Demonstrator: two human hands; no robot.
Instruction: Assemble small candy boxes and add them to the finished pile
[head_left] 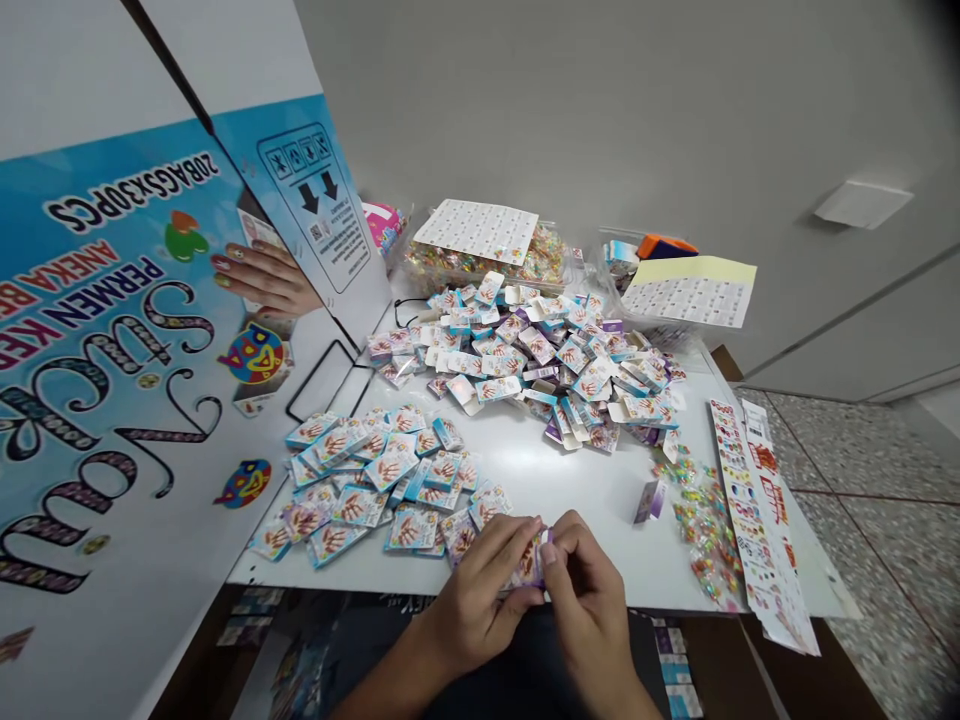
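At the table's front edge, my left hand (pixel 480 590) and my right hand (pixel 589 600) both grip a small purple candy box (pixel 529 565). The left fingers wrap its left side, and the right thumb presses on its upper right end, where a bit of white flap shows. Fingers hide much of the box. Left of my hands lies a pile of blue and purple candy boxes (pixel 390 465), a few close to my left knuckles. To the right of my hands a single purple box (pixel 649 502) stands on the table.
Further back is a heap of small boxes (pixel 536 345), some with open flaps. Behind it sits a bag of wrapped candies (pixel 480 258) under a printed sheet. Loose candies (pixel 701 530) and sticker strips (pixel 750 500) lie right. A large printed carton (pixel 150 330) stands left.
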